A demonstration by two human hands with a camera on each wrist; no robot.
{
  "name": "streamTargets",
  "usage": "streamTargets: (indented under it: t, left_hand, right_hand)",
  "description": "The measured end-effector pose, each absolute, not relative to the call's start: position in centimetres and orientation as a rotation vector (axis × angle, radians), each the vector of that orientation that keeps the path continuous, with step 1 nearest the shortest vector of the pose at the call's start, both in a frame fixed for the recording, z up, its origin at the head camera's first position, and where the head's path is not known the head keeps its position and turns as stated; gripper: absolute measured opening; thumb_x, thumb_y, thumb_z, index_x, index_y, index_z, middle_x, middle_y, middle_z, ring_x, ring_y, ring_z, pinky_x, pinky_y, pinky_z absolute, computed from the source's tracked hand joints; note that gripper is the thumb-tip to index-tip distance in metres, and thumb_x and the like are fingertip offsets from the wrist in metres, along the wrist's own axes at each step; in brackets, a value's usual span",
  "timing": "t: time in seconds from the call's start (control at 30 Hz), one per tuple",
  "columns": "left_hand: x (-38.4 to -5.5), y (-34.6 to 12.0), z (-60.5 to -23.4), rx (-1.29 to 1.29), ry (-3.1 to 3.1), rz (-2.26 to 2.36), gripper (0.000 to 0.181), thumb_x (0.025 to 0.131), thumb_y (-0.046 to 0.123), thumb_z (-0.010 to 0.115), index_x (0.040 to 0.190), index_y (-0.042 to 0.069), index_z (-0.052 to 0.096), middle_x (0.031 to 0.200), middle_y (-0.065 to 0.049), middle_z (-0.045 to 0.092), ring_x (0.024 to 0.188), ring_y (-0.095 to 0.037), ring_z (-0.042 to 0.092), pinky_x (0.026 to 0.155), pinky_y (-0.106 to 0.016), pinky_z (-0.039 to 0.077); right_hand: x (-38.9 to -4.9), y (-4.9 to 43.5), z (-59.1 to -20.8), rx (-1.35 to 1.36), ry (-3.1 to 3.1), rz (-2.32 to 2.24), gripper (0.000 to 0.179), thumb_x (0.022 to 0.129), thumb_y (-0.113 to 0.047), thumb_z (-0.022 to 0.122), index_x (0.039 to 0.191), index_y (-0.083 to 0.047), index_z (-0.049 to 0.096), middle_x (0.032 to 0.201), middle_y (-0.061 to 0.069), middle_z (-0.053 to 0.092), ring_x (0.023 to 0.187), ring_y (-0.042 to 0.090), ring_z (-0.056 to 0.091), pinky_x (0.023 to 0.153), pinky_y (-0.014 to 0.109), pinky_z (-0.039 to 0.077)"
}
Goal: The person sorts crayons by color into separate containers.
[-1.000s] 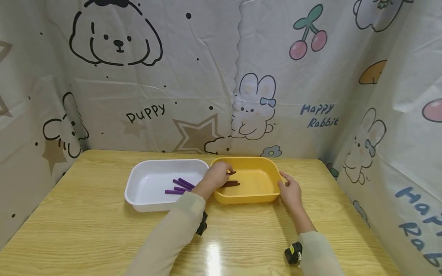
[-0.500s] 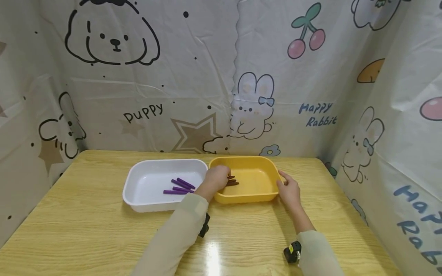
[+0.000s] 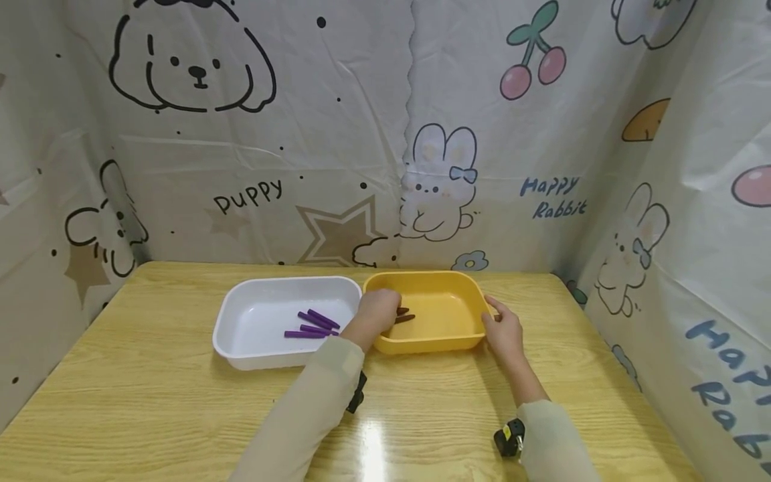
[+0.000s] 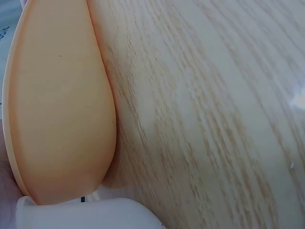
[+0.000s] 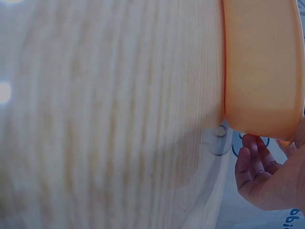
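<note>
In the head view, my left hand point(image 3: 378, 313) reaches over the near-left rim of the yellow tray point(image 3: 442, 345), its fingers curled down around thin brown sticks point(image 3: 405, 318) with tapered ends. The stick ends poke out to the right of the hand; my fingertips are hidden behind it. My right hand point(image 3: 504, 331) holds the tray's right end, thumb at the rim and fingers along the outer wall. The right wrist view shows those fingers point(image 5: 257, 164) bent against the tray's end. Only the yellow tray's outside point(image 4: 62, 105) shows in the left wrist view, with no sticks visible.
A white tray point(image 3: 241, 361) stands against the yellow one on the left, with several purple sticks point(image 3: 313, 328) lying in its right part. Both rest on a wood-grain table point(image 3: 181, 415). A printed cloth point(image 3: 337, 134) hangs behind the table and along its sides.
My left hand has lowered a brown stick it held raised down to the others in the yellow tray. The right hand stays on the tray's end. The head view has shifted slightly.
</note>
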State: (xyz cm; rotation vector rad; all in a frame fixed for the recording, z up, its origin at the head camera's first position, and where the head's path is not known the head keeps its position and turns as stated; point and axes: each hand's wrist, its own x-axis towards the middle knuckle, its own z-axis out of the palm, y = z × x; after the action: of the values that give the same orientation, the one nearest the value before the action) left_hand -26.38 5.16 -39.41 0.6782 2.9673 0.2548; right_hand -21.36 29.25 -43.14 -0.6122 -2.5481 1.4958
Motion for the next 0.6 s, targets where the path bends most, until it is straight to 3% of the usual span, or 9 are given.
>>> streamTargets:
  t: [0.07, 0.17, 0.23, 0.37, 0.6]
  left_hand:
    - [-25.0, 4.8, -37.6, 0.656, 2.965, 0.258, 0.014, 0.092, 0.005, 0.053, 0.084, 0.010, 0.063, 0.093, -0.005, 0.067, 0.088, -0.021, 0.063, 0.078, -0.031, 0.053]
    - [-26.1, 4.9, -39.0, 0.692, 2.996, 0.274, 0.014, 0.091, 0.007, 0.053, 0.083, 0.011, 0.064, 0.091, -0.003, 0.067, 0.086, -0.019, 0.062, 0.075, -0.031, 0.052]
    - [-27.6, 5.1, -40.7, 0.700, 2.980, 0.302, 0.015, 0.092, 0.008, 0.053, 0.091, 0.013, 0.067, 0.095, -0.003, 0.067, 0.089, -0.019, 0.062, 0.080, -0.034, 0.053]
    - [-27.8, 5.0, -40.6, 0.725, 2.946, 0.391, 0.019, 0.091, 0.009, 0.055, 0.105, 0.011, 0.067, 0.104, -0.005, 0.067, 0.098, -0.020, 0.062, 0.088, -0.035, 0.052]
    - [-27.9, 4.3, -40.3, 0.786, 2.882, 0.569, 0.026, 0.090, 0.013, 0.058, 0.115, 0.008, 0.064, 0.110, -0.009, 0.066, 0.102, -0.022, 0.060, 0.091, -0.036, 0.051]
  right_hand:
    - [-21.4, 29.2, -43.2, -0.615, -2.547, 1.499, 0.046, 0.096, -0.017, 0.047, 0.141, -0.019, 0.042, 0.087, 0.007, 0.050, 0.047, 0.007, 0.042, 0.043, 0.017, 0.042]
    - [-21.4, 29.1, -43.1, -0.614, -2.544, 1.497, 0.046, 0.095, -0.017, 0.047, 0.141, -0.018, 0.042, 0.085, 0.006, 0.050, 0.047, 0.006, 0.042, 0.042, 0.017, 0.042]
    - [-21.4, 29.1, -43.0, -0.616, -2.540, 1.498, 0.046, 0.095, -0.016, 0.047, 0.141, -0.017, 0.043, 0.085, 0.006, 0.050, 0.046, 0.006, 0.042, 0.042, 0.017, 0.042]
    - [-21.3, 29.1, -42.9, -0.609, -2.539, 1.485, 0.045, 0.095, -0.016, 0.047, 0.140, -0.017, 0.044, 0.085, 0.006, 0.050, 0.046, 0.006, 0.042, 0.042, 0.017, 0.042]
    - [-21.5, 29.4, -43.2, -0.597, -2.560, 1.461, 0.046, 0.095, -0.017, 0.047, 0.141, -0.017, 0.043, 0.085, 0.006, 0.050, 0.047, 0.006, 0.043, 0.042, 0.018, 0.042]
